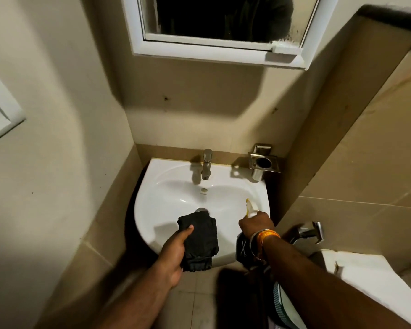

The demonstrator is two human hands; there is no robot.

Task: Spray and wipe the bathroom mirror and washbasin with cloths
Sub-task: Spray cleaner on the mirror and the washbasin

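Low in the middle of the frame, the left hand (173, 252) has its grip closed on a folded black cloth (199, 241), thumb lying across the top and fingers hidden beneath; the cloth hangs over the front rim of the white washbasin (152, 200), its far edge just short of the drain (201, 209). Right of it, the right hand (255, 225) curls around a spray bottle (243, 248), whose yellowish nozzle (248, 206) points up into the basin while the dark body sits below the wrist. Bangles (263, 236) ring that wrist. A tap (207, 163) stands at the basin's back edge, and the mirror (223, 17) fills the upper center.
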